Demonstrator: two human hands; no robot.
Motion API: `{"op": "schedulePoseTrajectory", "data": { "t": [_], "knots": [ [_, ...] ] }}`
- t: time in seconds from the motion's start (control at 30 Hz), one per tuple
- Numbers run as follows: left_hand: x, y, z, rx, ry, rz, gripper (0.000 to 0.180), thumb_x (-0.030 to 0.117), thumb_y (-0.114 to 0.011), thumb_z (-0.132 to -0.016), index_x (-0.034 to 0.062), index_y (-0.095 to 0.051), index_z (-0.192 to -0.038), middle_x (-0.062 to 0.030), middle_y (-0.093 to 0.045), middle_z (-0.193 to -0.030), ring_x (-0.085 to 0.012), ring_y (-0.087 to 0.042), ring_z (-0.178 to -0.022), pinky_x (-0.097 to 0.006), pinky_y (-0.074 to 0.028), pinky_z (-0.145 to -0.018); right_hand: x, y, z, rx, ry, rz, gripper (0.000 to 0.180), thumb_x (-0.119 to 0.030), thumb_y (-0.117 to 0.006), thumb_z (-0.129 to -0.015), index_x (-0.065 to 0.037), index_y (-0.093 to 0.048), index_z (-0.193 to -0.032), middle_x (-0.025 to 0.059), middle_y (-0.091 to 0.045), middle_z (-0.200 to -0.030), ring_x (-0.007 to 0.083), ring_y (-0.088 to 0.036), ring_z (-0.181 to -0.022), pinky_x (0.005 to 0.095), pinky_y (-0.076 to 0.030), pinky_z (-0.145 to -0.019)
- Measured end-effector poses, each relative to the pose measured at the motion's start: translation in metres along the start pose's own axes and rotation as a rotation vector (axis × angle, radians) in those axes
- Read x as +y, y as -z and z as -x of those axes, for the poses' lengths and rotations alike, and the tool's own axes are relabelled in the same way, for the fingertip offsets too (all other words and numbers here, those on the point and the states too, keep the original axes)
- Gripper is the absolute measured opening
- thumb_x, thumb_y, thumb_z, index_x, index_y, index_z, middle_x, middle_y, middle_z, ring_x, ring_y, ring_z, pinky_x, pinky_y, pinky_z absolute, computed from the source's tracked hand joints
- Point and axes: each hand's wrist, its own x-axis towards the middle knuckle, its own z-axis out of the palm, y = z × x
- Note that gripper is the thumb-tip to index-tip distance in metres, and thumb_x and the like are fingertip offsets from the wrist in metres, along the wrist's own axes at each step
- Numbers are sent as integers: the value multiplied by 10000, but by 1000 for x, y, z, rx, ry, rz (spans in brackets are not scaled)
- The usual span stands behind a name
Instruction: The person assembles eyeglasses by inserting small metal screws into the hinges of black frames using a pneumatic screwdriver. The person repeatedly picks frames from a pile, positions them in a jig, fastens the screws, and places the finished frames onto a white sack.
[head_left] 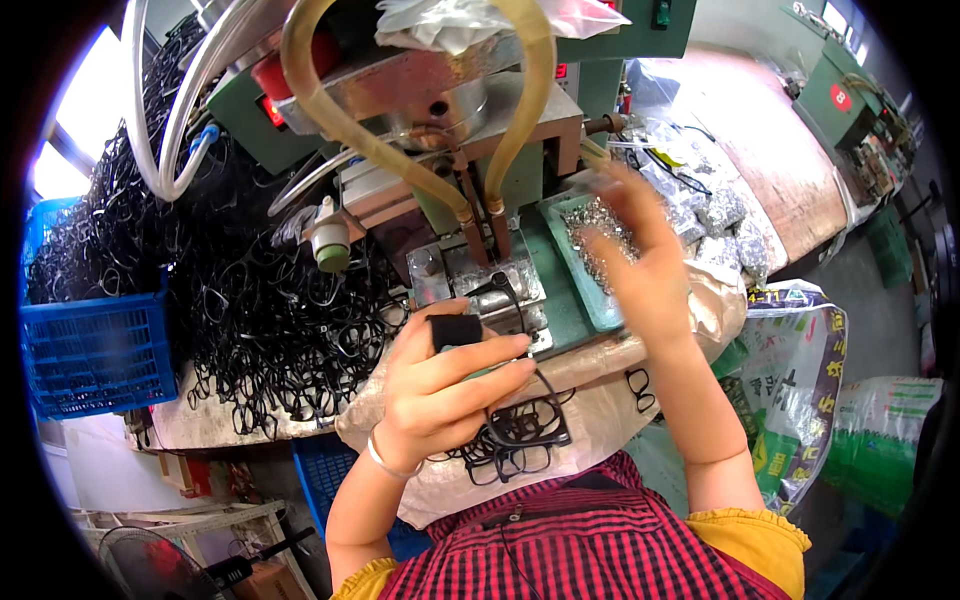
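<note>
Left hand (440,385) grips several black eyeglass frames (515,430). Right hand (640,265), blurred, reaches over the tray of small metal parts (590,250); its grip is unclear. A large heap of frames (270,320) on the worktop (200,425) suggests much remains.

Daylight floods in from a window (60,150) well off to the left of my left hand (450,375), blown out white. My right hand (640,265) is smeared by motion blur. Straight edges bow toward the black round rim; the bench between my hands is evenly lit, shadows soft.
</note>
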Motion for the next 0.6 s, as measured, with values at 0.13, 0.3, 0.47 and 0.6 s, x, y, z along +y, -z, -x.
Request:
{"op": "schedulePoseTrajectory", "data": {
  "t": [0.13, 0.3, 0.47, 0.6],
  "knots": [
    [-1, -2, 0, -27, -1, 9, 225, 119, -793, -720, 113, -768, -943, -47, -745, -1022, -240, -676, -861, -473, -506, -931, 109, 50, 10, 238, -304, -141, 456, 9, -621, -873, -53, -560, -1321, 108, -684, -1120, 164, -628, -1007, 302, -484, -910],
    [-3, -8, 11, 3, -2, -21, 232, 112, -795, -751, 96, -755, -978, -72, -746, -1013, -254, -699, -901, -475, -507, -969, 76, 43, 52, -34, -26, 821, 351, -196, -783, -767, -86, -708, -1092, 107, -692, -935, 325, -633, -907, 410, -498, -849],
    [30, -5, 38, 90, 199, -126, 370, 40, -775, -745, 103, -728, -1107, -95, -715, -1106, -259, -679, -970, -476, -497, -1005, 110, 20, 36, 56, 142, 820, 149, -168, -761, -784, -75, -695, -880, 91, -682, -896, 322, -607, -884, 428, -487, -791],
    [58, 12, 66, -330, 550, 247, 484, -7, -768, -744, 12, -647, -1212, -82, -716, -939, -217, -656, -796, -355, -511, -764, 109, 14, 27, 76, 290, 806, 97, -151, -726, -797, -80, -686, -849, 87, -681, -865, 322, -610, -858, 425, -485, -768]
  ]
}}
